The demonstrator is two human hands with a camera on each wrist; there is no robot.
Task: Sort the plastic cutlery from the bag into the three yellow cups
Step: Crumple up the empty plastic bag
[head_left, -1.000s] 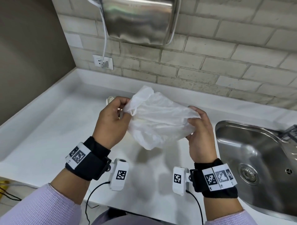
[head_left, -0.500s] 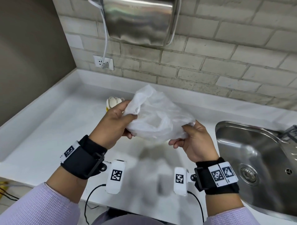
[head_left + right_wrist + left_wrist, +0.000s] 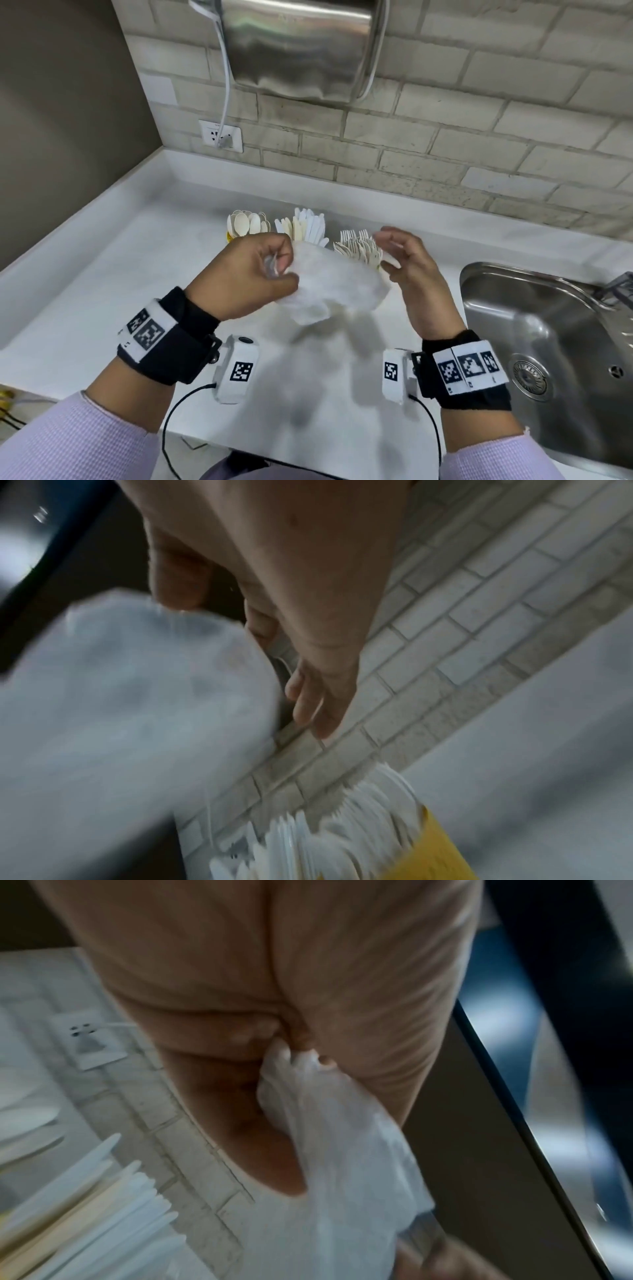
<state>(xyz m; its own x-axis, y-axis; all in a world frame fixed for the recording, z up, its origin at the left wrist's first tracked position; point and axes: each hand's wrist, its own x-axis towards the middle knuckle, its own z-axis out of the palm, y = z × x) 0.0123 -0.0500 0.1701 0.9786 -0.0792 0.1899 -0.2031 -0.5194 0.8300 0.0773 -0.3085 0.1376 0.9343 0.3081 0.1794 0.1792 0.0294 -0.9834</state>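
Starting at nine o'clock on the white counter (image 3: 85,291), nothing of the task lies loose; the work sits further in. At about eleven o'clock stand the spoons (image 3: 247,223), with a sliver of yellow cup (image 3: 228,236) showing beneath them, then the knives (image 3: 306,224) at twelve and the forks (image 3: 359,250) toward one o'clock, each bunch upright in its own cup. In front of them the left hand (image 3: 248,279) pinches the gathered neck of the white plastic bag (image 3: 337,291), fingers curled tight on the film, as the left wrist view confirms. Half a second ago both hands were bunching the bag between them; now the right hand (image 3: 412,270) has let go and hangs just beside the bag's far end with fingers loosely spread, holding nothing. The bag hangs limp and flat, probably empty, though motion blur keeps that from being certain. At three o'clock lies the steel sink (image 3: 548,342). With every utensil apparently standing sorted and the bag slack, the sorting looks finished; only putting the bag aside seems to remain.
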